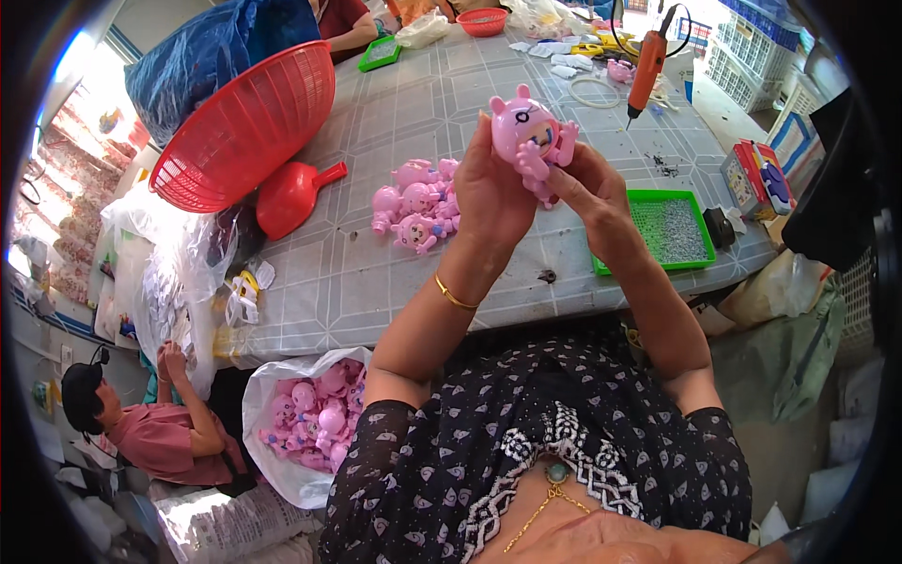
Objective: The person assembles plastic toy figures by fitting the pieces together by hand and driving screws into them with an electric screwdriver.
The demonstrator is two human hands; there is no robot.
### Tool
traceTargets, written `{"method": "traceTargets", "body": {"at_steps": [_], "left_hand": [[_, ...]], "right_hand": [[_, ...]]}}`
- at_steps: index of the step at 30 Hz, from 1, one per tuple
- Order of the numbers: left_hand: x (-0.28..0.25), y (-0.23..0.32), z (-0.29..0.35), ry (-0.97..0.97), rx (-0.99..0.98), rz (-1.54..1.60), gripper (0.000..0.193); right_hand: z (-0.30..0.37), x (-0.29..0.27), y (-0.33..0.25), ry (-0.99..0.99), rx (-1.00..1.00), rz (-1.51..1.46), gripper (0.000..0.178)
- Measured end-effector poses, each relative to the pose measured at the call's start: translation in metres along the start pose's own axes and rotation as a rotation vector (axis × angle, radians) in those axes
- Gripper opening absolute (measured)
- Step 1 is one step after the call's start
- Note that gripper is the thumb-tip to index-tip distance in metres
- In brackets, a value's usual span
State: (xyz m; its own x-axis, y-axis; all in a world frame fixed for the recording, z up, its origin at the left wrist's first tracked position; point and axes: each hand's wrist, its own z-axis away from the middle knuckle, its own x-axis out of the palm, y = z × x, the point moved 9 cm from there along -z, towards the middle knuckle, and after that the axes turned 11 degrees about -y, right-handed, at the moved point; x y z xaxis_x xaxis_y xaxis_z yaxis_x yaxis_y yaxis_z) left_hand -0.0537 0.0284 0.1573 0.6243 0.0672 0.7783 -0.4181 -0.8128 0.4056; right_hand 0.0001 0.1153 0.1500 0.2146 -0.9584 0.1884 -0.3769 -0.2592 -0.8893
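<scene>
A pink plastic toy figure [519, 124] with round ears is held up over the table. My left hand [492, 188] is closed round its back and side, the thumb side up by the head. From the right, my right hand [601, 199] grips its lower part; the fingertips there are partly hidden behind the toy. To the left of my left wrist, several similar pink toy figures [413, 202] lie in a heap. Right of my right forearm is a green tray [648, 195] of small grey metal pieces, probably screws.
An orange electric screwdriver [648, 70] hangs point down at the far right. A tilted red basket [249, 127] and a red scoop [291, 199] sit at the left. Beside my lap, a white sack [266, 414] holds more toys. A person [155, 423] works at the lower left.
</scene>
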Motion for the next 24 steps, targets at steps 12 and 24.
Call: {"method": "traceTargets", "body": {"at_steps": [12, 24], "left_hand": [[-0.020, 0.013, -0.007, 0.040, -0.063, -0.064, 0.046], [-0.037, 0.033, 0.010, 0.272, -0.083, -0.235, 0.044]], "right_hand": [[-0.004, -0.007, 0.030, 0.064, 0.123, -0.159, 0.047], [-0.010, 0.001, 0.037, -0.081, 0.168, -0.434, 0.035]]}}
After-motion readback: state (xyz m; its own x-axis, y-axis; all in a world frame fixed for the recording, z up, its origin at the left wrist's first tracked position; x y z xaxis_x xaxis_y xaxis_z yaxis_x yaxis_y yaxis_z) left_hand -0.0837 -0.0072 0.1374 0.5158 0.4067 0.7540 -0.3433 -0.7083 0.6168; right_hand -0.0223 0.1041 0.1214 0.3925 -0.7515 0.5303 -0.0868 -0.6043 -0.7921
